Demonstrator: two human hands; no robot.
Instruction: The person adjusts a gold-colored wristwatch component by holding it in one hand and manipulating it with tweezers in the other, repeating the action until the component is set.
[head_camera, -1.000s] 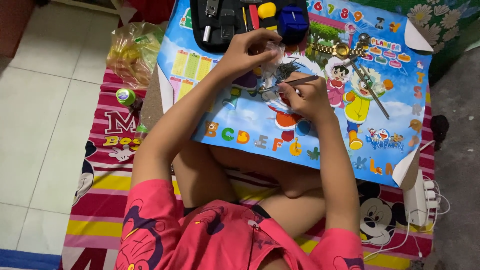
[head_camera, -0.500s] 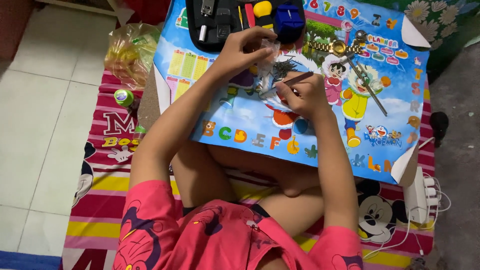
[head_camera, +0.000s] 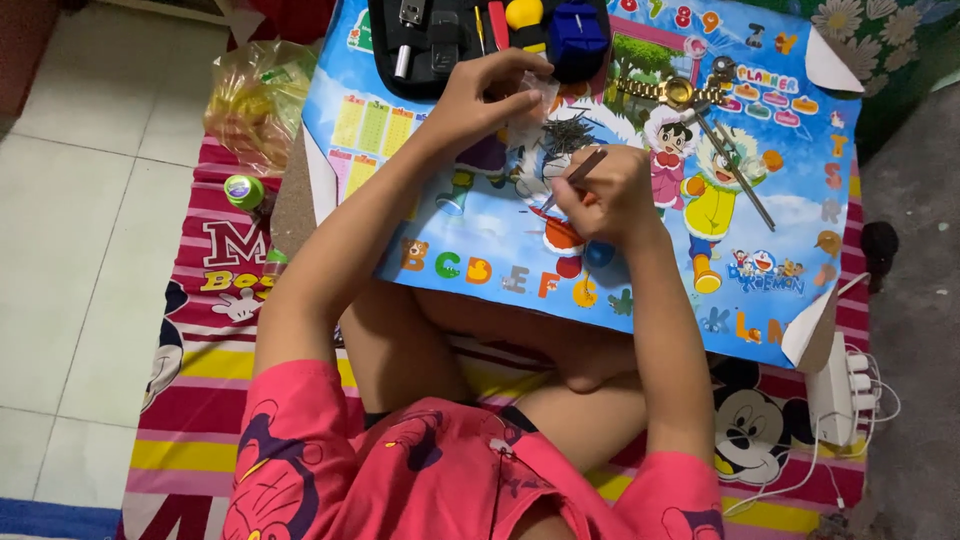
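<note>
- Low counter (head_camera: 480, 215) over crossed legs, topped with a cartoon-printed sheet; striped cartoon mat (head_camera: 210, 330) underneath on the tiled floor.
- Black tool case (head_camera: 440, 45) open at the far edge, blue block (head_camera: 577, 30) and yellow-handled tool inside.
- Gold metal watch band (head_camera: 665, 90) right of the case, long thin tools (head_camera: 735, 165) just beside it.
- Left hand (head_camera: 480, 95) curled, fingertips pinching a small clear plastic bag (head_camera: 535, 100) near the case.
- Right hand (head_camera: 610, 195) closed round slim tweezers (head_camera: 575, 175), tip aimed at a heap of tiny dark pins (head_camera: 565, 135) mid-counter.
- Step judged: picking a single pin from the heap. Next move calls for a fine, steady tip and a light squeeze.
</note>
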